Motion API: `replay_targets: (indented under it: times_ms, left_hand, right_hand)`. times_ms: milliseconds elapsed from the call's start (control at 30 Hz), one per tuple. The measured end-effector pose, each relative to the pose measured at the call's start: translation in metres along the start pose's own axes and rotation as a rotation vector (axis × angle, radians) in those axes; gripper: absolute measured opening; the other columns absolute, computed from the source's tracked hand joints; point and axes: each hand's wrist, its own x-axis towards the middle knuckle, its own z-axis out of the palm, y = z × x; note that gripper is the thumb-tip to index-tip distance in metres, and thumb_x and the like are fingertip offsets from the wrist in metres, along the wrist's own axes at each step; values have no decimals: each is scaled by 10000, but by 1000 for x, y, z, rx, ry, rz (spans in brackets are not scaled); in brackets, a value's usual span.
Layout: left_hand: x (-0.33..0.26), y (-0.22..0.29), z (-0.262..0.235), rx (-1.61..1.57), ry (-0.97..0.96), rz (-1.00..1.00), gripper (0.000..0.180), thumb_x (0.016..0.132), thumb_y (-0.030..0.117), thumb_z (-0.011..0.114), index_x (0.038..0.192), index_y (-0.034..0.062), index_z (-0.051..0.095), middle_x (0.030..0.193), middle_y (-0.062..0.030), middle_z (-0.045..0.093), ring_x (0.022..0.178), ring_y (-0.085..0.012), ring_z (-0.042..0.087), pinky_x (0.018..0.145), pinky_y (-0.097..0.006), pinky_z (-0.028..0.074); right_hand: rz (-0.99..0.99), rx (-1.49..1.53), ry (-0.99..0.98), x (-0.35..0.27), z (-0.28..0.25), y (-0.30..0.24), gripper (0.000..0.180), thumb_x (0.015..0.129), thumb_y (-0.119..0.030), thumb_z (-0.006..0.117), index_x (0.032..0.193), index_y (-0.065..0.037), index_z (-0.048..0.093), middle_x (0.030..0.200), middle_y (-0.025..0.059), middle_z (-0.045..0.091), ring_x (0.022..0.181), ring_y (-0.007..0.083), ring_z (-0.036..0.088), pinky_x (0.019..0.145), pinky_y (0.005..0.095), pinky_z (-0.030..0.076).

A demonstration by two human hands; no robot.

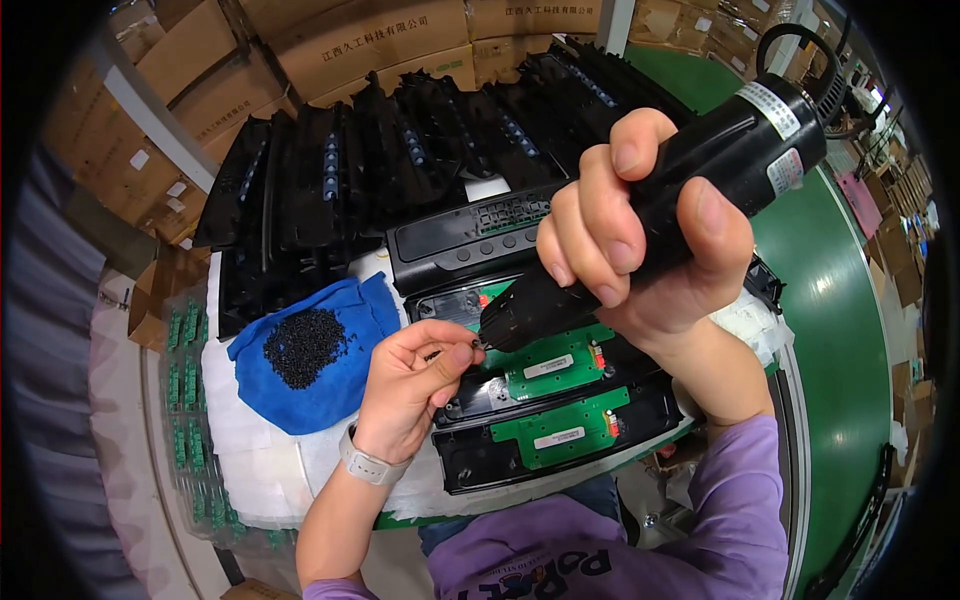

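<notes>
My right hand (650, 235) is wrapped around a black electric screwdriver (725, 150), its tip slanting down to the left. My left hand (405, 385) pinches a small black screw (478, 345) right at that tip; another dark bit shows between its fingers. Beneath both hands lie long black plastic housings (465, 468) with green circuit boards (550, 440) set inside. A little farther off sits a housing with round buttons (440, 245). To the left of my left hand, a heap of small black screws (305, 348) rests on a blue cloth (265, 405).
Black plastic shells (370, 190) are stacked across the far side of the table. Clear trays of small green boards (185, 390) stand at the left. A green surface (840, 300) runs along the right. Cardboard boxes (390, 50) line the back.
</notes>
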Motion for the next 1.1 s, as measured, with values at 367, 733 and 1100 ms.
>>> replay_targets:
  times_ms: [367,733,1100]
  left_hand:
    - [-1,-1,3,78,-3,40,131,826,17,611,947,-28,590,813,-149,652,463,-31,450,416,-137,335]
    - [4,9,4,475,228,229,147,885,86,525,938,-34,591,776,-90,653,481,-23,416,440,-155,318]
    - [11,12,-11,-40,285,236,147,923,24,323,979,-27,448,1117,-251,542,935,-258,608,790,-278,482]
  right_hand:
    - [5,1,121,-2,3,-1,219,848,-230,453,961,-43,456,582,56,474,425,141,426,481,305,376]
    - [196,-173,165,5,0,13,239,844,-284,490,925,-61,464,581,10,431,409,110,391,464,286,366]
    - [300,-476,-11,-6,5,47,238,752,-123,621,877,-32,441,602,53,490,448,113,454,426,237,381]
